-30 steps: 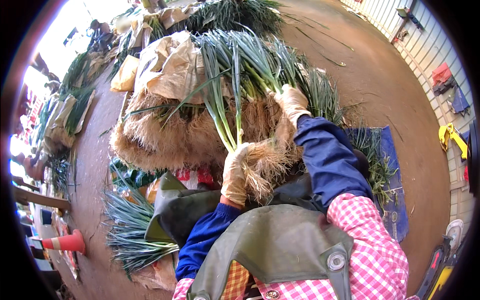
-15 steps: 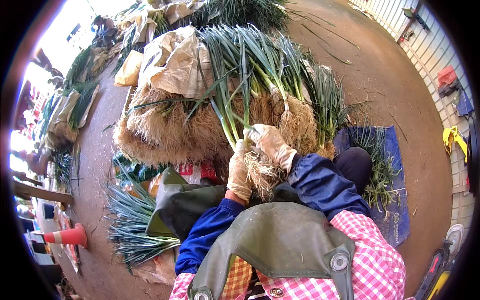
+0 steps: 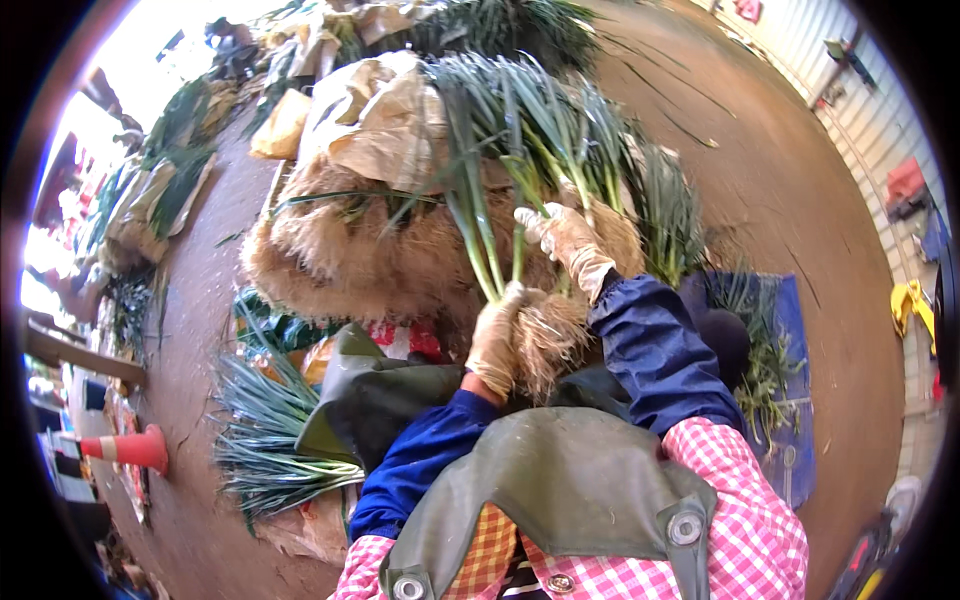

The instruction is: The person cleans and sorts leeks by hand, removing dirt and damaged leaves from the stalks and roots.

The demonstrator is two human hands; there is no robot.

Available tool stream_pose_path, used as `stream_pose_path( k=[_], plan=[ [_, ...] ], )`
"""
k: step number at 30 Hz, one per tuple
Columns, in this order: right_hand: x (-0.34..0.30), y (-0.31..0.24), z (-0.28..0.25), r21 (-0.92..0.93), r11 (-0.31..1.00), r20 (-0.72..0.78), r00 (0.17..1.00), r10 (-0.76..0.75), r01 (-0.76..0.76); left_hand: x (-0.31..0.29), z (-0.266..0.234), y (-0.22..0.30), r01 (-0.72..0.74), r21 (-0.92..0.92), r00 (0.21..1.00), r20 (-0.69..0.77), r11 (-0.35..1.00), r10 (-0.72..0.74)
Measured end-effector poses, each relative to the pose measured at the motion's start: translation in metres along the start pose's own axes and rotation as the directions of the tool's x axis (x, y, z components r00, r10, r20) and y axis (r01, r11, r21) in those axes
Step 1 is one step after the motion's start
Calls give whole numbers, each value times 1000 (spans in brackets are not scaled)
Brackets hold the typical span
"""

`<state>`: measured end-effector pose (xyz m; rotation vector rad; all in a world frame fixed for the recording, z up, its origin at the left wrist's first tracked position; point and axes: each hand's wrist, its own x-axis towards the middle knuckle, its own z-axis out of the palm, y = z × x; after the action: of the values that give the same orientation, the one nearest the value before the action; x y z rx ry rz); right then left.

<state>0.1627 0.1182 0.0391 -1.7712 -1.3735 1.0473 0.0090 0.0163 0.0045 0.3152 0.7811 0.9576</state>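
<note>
My left hand (image 3: pixel 495 340), in a pale soiled glove, is closed round a few spring onions (image 3: pixel 477 245); their green leaves point up and away. A tangle of pale roots (image 3: pixel 548 335) spreads out beside that fist. My right hand (image 3: pixel 572 245), gloved too, reaches up to the near edge of the heap, its fingers closed about a green spring onion stalk (image 3: pixel 530 185). Heaped beyond both hands are untrimmed spring onions (image 3: pixel 590 135), with a thick mat of dry roots (image 3: pixel 350 250) facing me. A crumpled tan sack (image 3: pixel 385 125) covers part of the heap.
Cleaner spring onions (image 3: pixel 265 430) lie at my left on sacking. To the right, a blue sheet (image 3: pixel 795 440) carries loose greens (image 3: pixel 755 340). An orange cone (image 3: pixel 135 450) lies tipped on the brown floor at far left. A white wall (image 3: pixel 850 140) runs along the right.
My right hand has moved from beside the left hand, forward to the stalks in the heap. The left hand keeps its hold on the spring onions. The view has shifted slightly.
</note>
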Motion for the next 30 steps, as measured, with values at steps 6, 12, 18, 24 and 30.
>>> stream_pose_path(
  k=[6,12,18,24,30],
  plan=[
    [-6,-19,10,-518,846,-23,987,-162,126,6,-11,-16,-344,377,932,25,860,362],
    [-51,-23,33,200,976,129,986,-110,82,16,-32,-19,-353,349,928,13,868,372],
    [-121,-19,-9,876,477,151,900,-408,69,48,-40,-31,-388,344,921,103,855,377],
    [-151,29,-199,448,845,-307,937,-164,294,5,-20,9,-210,195,973,-56,958,225],
    [-172,132,-292,-788,498,-501,847,-178,-361,-18,22,5,101,-143,983,164,985,-77]
  ],
)
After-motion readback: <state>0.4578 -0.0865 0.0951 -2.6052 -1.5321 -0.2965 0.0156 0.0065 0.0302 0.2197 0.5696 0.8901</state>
